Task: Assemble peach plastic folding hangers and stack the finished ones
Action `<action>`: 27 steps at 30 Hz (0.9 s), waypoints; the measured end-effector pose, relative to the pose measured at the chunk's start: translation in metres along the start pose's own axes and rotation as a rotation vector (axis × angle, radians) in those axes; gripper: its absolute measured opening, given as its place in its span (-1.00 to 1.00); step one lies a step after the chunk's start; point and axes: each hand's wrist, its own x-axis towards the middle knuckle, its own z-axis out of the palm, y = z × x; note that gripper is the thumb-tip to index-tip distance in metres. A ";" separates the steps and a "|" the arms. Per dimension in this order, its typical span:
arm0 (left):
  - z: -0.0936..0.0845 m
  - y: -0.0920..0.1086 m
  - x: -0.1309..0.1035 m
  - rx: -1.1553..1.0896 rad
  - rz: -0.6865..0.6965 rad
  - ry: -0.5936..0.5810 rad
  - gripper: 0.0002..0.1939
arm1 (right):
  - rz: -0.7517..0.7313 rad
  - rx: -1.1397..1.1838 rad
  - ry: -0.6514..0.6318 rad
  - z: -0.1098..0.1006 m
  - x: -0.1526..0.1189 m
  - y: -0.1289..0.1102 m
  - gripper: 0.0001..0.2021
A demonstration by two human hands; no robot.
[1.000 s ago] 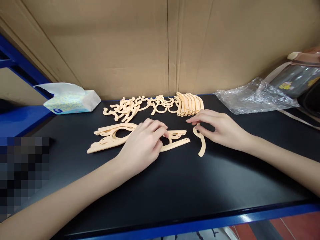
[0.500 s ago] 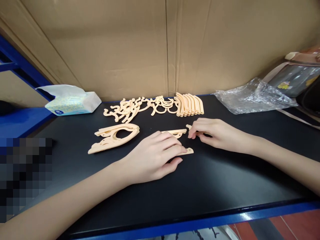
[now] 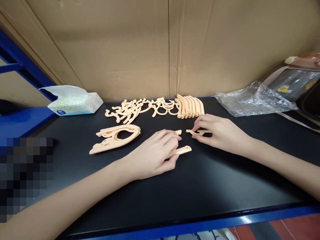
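Cream-coloured and slim, the long piece is pinched between the thumb and forefinger of my left hand, gripped back from its holed end, I'd say to leave that end free. A blunt tip also pokes out by my other left fingertips; my hand hides whether the two are joined. My right hand has its thumb and fingertips closed on a small curved piece, one end sticking out towards that tip, perhaps so that the ends face each other across the gap. Left of my hands, the folded pieces lie together, seemingly set aside from the loose ones. Farther back on the black tabletop, the hooks sit in a tangle, while the curved bars stand close in a row, probably sorted by shape within reach. The tissue pack and clear plastic bag flank them, apparently out of the way.
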 end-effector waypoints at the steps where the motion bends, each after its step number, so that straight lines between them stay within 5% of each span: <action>1: 0.000 0.000 0.000 -0.005 -0.006 -0.007 -0.87 | 0.016 0.007 -0.002 0.000 0.000 0.000 -0.81; 27: -0.002 0.001 0.000 -0.149 -0.143 0.099 -0.86 | -0.114 0.470 -0.067 -0.002 -0.004 -0.023 -0.79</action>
